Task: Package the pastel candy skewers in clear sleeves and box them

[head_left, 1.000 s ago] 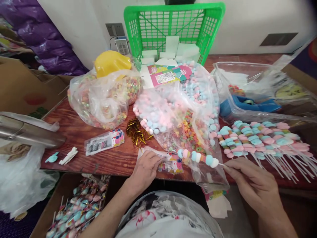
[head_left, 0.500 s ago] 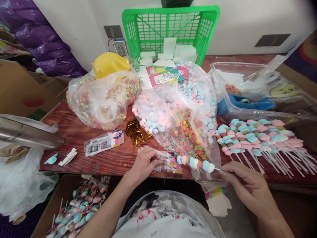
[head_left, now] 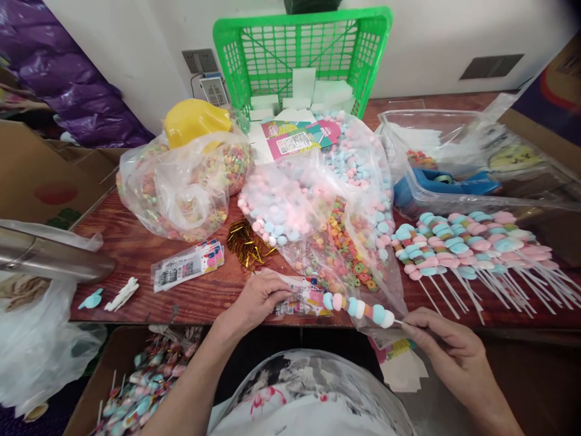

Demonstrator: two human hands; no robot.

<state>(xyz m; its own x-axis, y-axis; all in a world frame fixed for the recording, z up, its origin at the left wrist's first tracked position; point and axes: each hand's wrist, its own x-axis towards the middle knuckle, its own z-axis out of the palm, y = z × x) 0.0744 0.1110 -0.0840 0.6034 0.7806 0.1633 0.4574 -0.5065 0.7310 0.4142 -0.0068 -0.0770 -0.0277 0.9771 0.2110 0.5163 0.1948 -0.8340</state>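
My right hand (head_left: pixel 447 342) pinches the white stick of a marshmallow skewer (head_left: pixel 359 308), strung with pink, blue and white marshmallows and coloured rings. The skewer lies nearly level, its far tip against a clear printed candy bag (head_left: pixel 311 295). On that bag's left end, my left hand (head_left: pixel 258 301) is closed, thumb and finger pressed together. Whether the tip is inside the bag or only over it, I cannot tell. More bags lie beneath. Behind the skewer an open plastic bag holds fruit-coloured candy rings (head_left: pixel 347 251), and pink and blue marshmallows (head_left: pixel 290 209) fill another bag.
Finished skewers (head_left: pixel 472 242) are piled at the right, below a clear plastic bin (head_left: pixel 472 200). Gold twist ties (head_left: pixel 247 245) and a stack of printed bags (head_left: pixel 186 266) lie left. A steel flask (head_left: pixel 54 254), a green basket (head_left: pixel 302 21) and a carton of wrapped skewers (head_left: pixel 145 387) surround me.
My left hand has drawn slightly left, and the bag under it looks lifted and stretched toward the skewer's tip. The skewer is a little lower at its stick end. The view has shifted slightly.
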